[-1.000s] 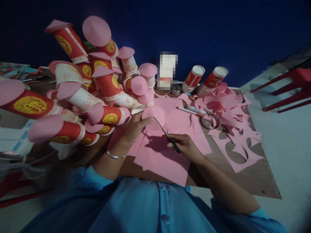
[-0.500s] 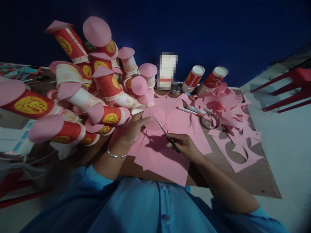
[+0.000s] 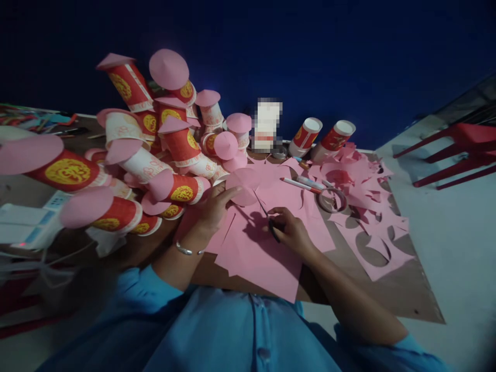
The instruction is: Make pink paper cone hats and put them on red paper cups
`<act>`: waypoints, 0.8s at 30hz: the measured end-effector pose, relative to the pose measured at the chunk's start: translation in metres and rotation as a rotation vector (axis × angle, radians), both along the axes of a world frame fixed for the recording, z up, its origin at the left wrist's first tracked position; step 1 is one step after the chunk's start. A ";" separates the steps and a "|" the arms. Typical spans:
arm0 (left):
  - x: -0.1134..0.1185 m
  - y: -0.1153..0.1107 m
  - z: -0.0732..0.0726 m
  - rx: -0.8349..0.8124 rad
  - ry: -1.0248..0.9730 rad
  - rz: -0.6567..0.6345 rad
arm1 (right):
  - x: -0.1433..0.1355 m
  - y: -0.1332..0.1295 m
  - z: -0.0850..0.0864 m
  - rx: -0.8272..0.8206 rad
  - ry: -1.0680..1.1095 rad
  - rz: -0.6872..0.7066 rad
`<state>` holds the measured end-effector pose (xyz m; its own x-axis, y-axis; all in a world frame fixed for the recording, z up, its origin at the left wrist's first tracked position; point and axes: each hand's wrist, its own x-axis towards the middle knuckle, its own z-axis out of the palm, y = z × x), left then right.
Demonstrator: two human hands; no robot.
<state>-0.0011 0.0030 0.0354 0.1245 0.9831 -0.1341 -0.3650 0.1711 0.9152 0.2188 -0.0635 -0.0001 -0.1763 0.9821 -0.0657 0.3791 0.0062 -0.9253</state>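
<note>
The left hand (image 3: 214,211) grips a pink paper disc (image 3: 242,182) by its left edge, over pink sheets (image 3: 263,263) on the bench (image 3: 411,302). The right hand (image 3: 291,231) grasps black-handled scissors (image 3: 273,231), blades slanting up to the disc's right side. Whether they touch it cannot be told. Pink-capped paper-cup towers (image 3: 116,213) crowd the left.

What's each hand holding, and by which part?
Left hand: round pink paper disc, by its left edge. Right hand: black-handled metal scissors, by the handles.
</note>
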 end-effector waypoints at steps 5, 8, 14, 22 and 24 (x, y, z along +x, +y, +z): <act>0.002 -0.001 0.000 0.016 0.012 0.055 | 0.002 0.003 0.000 0.056 -0.327 -0.057; 0.003 -0.001 0.000 0.017 0.037 0.059 | 0.002 0.001 0.018 0.119 -0.619 -0.013; 0.008 -0.006 0.001 0.041 0.040 0.003 | 0.015 0.006 0.067 0.188 -0.960 0.037; 0.012 -0.006 -0.002 0.027 0.155 -0.025 | 0.066 0.011 0.065 0.229 -1.212 0.104; 0.012 -0.005 -0.003 -0.023 0.194 -0.066 | 0.077 0.010 0.062 0.164 -1.213 0.091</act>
